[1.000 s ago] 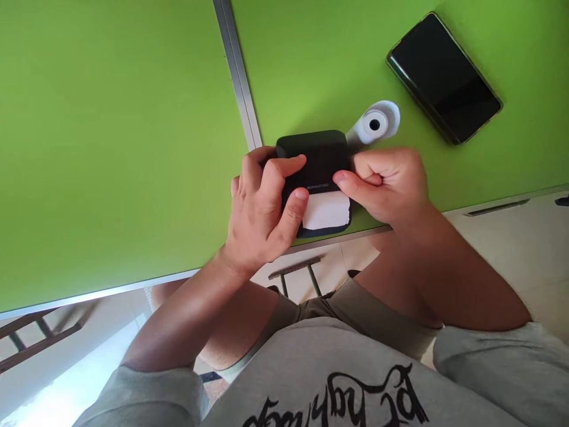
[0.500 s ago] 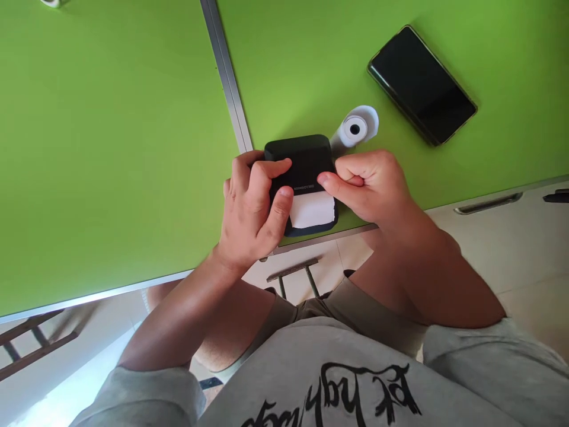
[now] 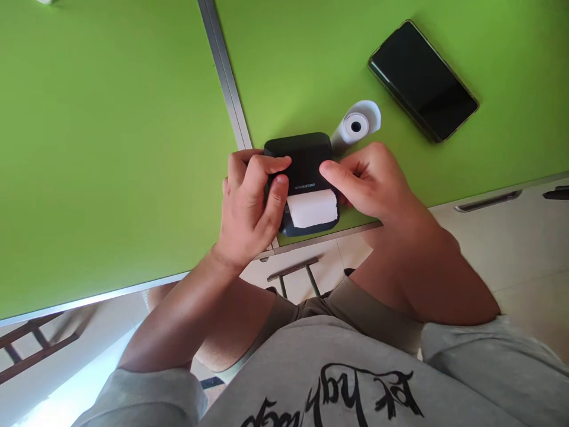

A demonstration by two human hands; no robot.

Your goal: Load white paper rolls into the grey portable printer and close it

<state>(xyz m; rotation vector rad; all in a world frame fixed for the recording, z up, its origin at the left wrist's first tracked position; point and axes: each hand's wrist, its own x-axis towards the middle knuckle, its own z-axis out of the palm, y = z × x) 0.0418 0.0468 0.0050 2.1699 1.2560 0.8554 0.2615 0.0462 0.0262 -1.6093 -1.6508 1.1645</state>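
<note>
A small black device (image 3: 304, 157) with pale lettering lies at the table's front edge, and a white paper roll (image 3: 313, 209) shows in its near part. My left hand (image 3: 253, 201) grips the device's left side, index finger on top and thumb beside the paper. On the right side my right hand (image 3: 371, 181) holds it too, with the thumb on the top surface and the other fingers curled down along the side, partly hidden. Just behind the device stands a loose white paper roll (image 3: 355, 126), its outer end uncurled.
A dark phone (image 3: 424, 83) in a clear case lies at the back right. A metal strip (image 3: 224, 74) divides the green tabletop (image 3: 111, 148). At the upper left edge a white object (image 3: 44, 1) is cut off.
My right hand has shifted from a pinch near the device's right edge to a hold along its side, fingers lower. The paper in the device shows a little more. My left thumb has moved up slightly.
</note>
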